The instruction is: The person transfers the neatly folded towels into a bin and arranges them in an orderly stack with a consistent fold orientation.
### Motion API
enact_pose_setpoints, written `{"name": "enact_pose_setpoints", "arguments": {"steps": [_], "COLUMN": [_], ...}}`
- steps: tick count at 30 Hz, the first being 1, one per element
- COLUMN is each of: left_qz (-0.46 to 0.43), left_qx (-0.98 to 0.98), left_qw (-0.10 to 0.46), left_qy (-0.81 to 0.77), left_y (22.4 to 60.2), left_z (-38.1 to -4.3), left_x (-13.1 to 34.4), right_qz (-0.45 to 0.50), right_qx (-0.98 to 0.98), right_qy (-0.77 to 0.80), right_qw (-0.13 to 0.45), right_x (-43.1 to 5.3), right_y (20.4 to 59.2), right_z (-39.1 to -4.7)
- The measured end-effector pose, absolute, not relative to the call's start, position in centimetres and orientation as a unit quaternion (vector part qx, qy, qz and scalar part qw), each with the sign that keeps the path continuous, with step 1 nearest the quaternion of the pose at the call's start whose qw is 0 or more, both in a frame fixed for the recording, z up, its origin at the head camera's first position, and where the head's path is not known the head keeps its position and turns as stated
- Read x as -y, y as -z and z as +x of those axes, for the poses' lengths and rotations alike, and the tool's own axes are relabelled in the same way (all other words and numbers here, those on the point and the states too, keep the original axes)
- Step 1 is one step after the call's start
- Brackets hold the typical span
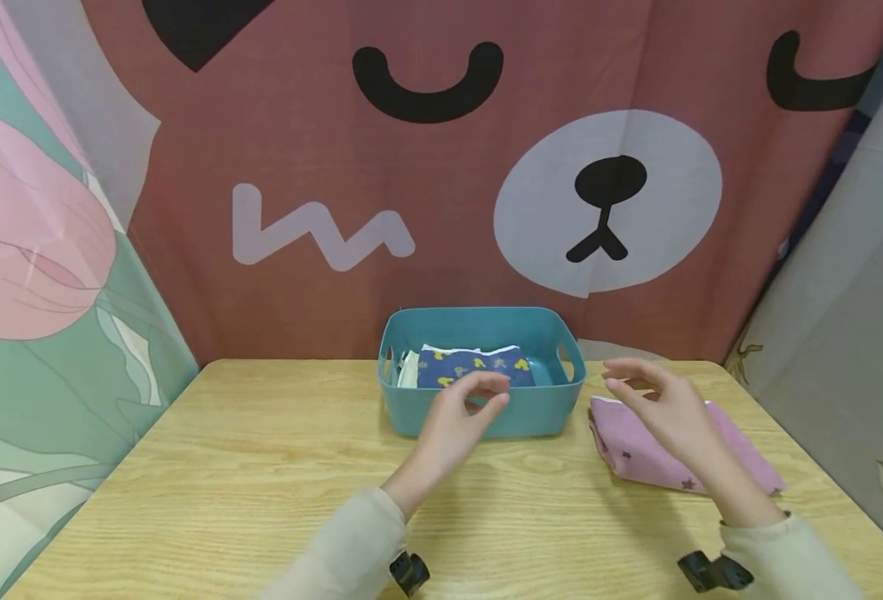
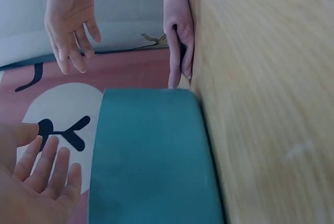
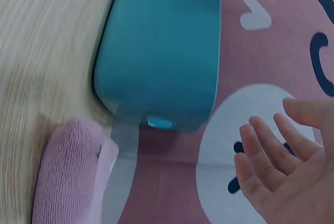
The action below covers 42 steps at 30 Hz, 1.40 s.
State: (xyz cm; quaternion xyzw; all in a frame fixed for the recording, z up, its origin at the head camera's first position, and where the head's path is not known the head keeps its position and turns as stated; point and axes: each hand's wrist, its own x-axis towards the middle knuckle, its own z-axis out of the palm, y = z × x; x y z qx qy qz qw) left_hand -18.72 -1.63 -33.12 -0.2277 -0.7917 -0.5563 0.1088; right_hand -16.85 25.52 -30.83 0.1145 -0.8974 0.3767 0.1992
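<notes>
A teal plastic basket (image 1: pixel 479 412) stands at the back of the table, with a folded dark blue cloth (image 1: pixel 474 367) patterned in yellow inside it. Beside that cloth lies something pale (image 1: pixel 408 369). My left hand (image 1: pixel 459 417) hovers before the basket's front wall, fingers loosely bent and holding nothing. To the right, a folded pink cloth (image 1: pixel 651 454) with dark stars rests on the table. Above it hangs my right hand (image 1: pixel 659 404), also holding nothing, its relaxed fingers spread in the right wrist view. Both palms face inward, apart from each other.
The light wooden table (image 1: pixel 261 467) runs back to a hanging curtain (image 1: pixel 441 208) printed with a bear face. A floral curtain (image 1: pixel 28 250) borders the left side, and a grey one (image 1: pixel 846 308) the right. Small black devices (image 1: pixel 409 573) are strapped at both wrists.
</notes>
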Motion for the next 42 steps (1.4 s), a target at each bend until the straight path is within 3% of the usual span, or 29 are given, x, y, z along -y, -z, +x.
{"name": "enact_pose_setpoints", "arguments": {"steps": [25, 42], "left_qz": [-0.22, -0.203], "left_qx": [0.787, 0.774], "left_qw": [0.02, 0.016], "left_qy": [0.576, 0.6], "left_y": [35.9, 38.3], "left_z": [-17.6, -18.1], "left_x": [-2.0, -4.1], "right_qz": [0.076, 0.037], "right_qx": [0.918, 0.908], "right_qy": [-0.344, -0.381], "right_qw": [0.184, 0.171], "right_x": [-32.1, -36.0], "right_y": [32.0, 32.9], "right_z": [-16.6, -16.9]}}
